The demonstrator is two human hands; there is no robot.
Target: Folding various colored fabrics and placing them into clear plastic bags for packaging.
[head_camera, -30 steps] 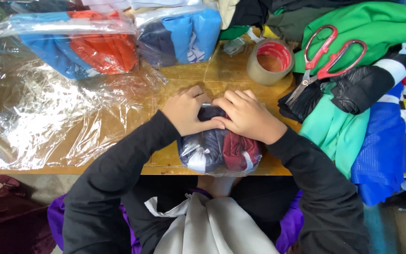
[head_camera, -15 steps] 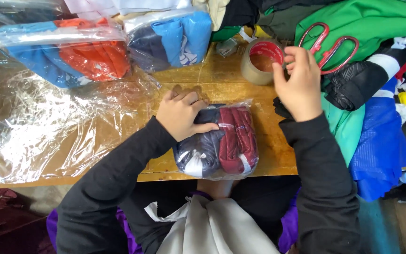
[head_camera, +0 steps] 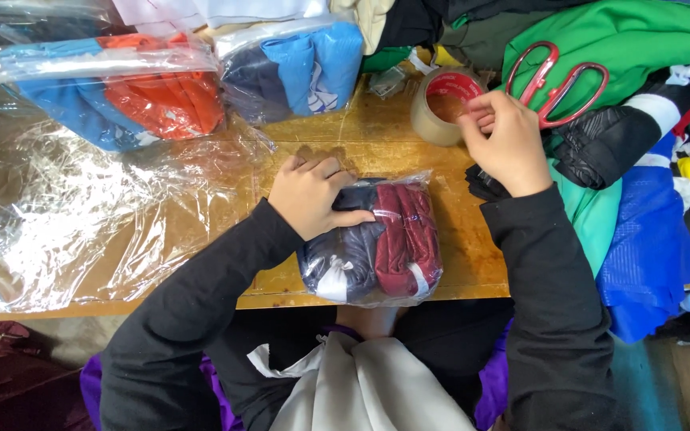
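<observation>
Our left hand (head_camera: 310,194) presses flat on the bagged clothes bundle (head_camera: 377,243) at centre frame; our right hand (head_camera: 506,141) pinches the packing-tape roll (head_camera: 443,107); bag packed, not yet taped.

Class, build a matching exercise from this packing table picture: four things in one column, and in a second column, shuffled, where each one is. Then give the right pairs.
Things
1. bagged navy and maroon bundle
2. tape roll
3. red-handled scissors
4. bagged orange and blue clothes

Places
A. lying on the green garment
B. at the table's far left edge
C. at the fingertips of the right hand
D. pressed under the left hand, at the near edge of the table

Pairs: 1-D, 2-C, 3-A, 4-B
</observation>
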